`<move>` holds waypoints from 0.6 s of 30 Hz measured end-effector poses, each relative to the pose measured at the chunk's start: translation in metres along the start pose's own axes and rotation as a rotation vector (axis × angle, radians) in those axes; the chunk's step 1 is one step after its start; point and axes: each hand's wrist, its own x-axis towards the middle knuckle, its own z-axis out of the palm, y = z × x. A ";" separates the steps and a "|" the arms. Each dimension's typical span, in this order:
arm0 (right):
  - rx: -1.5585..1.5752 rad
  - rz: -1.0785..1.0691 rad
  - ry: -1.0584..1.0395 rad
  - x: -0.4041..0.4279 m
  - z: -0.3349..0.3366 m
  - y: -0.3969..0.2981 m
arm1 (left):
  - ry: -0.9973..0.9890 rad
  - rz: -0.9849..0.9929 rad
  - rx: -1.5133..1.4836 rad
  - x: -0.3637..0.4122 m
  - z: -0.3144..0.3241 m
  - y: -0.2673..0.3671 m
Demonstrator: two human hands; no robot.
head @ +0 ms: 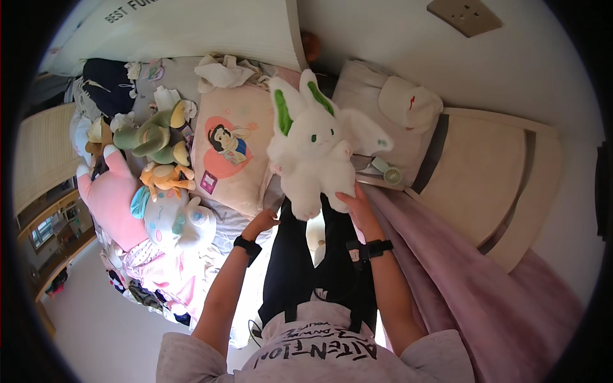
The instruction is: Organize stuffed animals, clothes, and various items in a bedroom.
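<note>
A white plush rabbit with green inner ears and wing-like sides is in front of me, upright above my knees. My right hand grips it by the lower leg, fingers on the near side of its foot. My left hand is by the bed's near edge, beside the lower corner of a pink pillow printed with a cartoon figure. Its fingers are curled, and whether they hold the bedding cannot be made out. A small purple packet lies on that pillow.
Left on the bed are a green plush toy, an orange plush, a white plush with blue ears and a pink cushion. Rightward are a white cap, a small green fan, a beige panel and a pink curtain.
</note>
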 end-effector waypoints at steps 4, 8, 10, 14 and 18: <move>0.103 0.033 -0.075 -0.041 -0.004 -0.023 | 0.439 0.127 -0.234 -0.020 -0.023 0.089; -0.194 -0.200 -0.024 -0.075 -0.032 -0.034 | 0.581 0.226 -0.629 -0.037 -0.043 0.191; 0.129 -0.113 -0.065 -0.091 -0.018 -0.050 | 0.509 0.304 -0.759 -0.048 -0.042 0.216; 0.155 -0.322 -0.162 -0.128 -0.008 -0.046 | 0.133 0.453 -0.791 -0.077 -0.026 0.265; 0.523 -0.160 -0.003 -0.147 -0.013 -0.031 | 0.265 0.812 -0.235 -0.111 -0.011 0.297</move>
